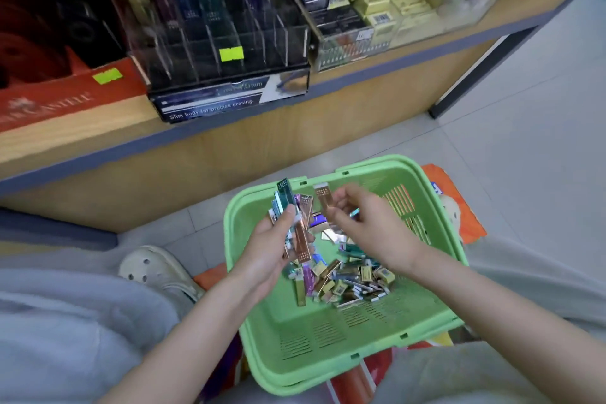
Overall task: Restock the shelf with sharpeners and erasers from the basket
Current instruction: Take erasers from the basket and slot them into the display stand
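A green plastic basket (pixel 328 348) sits on the floor between my knees. It holds a heap of small boxed erasers and slim packs (pixel 347 279). My left hand (pixel 269 252) grips a fanned bundle of slim packs (pixel 296 223), teal, purple and copper, above the basket. My right hand (pixel 364 223) pinches one copper slim pack (pixel 323 198) close beside the bundle. The wooden shelf (pixel 98 131) runs across the top. On it stands a clear divided display (pixel 229 52) with upright slim packs at its back and see-through front slots.
A clear tray of black and yellow small boxes (pixel 367 13) stands on the shelf to the right. A red box (pixel 65 92) sits at the left. My white clog (pixel 157 269) is left of the basket. Colourful bags (pixel 459 207) lie under the basket on the tiled floor.
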A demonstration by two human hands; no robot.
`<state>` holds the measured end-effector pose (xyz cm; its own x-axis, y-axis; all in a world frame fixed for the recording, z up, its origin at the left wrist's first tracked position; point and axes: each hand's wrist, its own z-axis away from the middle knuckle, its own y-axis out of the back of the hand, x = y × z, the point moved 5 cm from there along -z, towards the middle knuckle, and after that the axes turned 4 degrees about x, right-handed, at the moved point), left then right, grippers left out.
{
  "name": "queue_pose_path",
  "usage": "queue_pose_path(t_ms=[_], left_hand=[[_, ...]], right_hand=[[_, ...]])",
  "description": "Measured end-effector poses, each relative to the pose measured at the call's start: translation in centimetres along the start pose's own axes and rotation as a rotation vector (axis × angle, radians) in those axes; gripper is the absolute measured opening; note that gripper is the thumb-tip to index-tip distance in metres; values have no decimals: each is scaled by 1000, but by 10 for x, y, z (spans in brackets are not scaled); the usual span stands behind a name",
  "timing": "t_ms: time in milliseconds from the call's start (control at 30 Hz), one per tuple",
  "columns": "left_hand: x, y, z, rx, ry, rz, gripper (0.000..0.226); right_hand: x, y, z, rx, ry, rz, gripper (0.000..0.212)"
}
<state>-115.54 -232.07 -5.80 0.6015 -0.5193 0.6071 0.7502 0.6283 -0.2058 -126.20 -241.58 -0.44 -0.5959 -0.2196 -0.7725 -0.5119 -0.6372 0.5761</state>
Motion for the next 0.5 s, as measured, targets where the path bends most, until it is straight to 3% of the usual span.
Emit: queue_pose_path(t_ms=[267, 500], left_hand=[[57, 30, 45, -38, -236, -71, 27], [124, 71, 74, 14, -540, -155, 21]], right_hand=[[-79, 31, -9, 119, 166, -92, 37], [-173, 35, -50, 331, 359, -198, 16]])
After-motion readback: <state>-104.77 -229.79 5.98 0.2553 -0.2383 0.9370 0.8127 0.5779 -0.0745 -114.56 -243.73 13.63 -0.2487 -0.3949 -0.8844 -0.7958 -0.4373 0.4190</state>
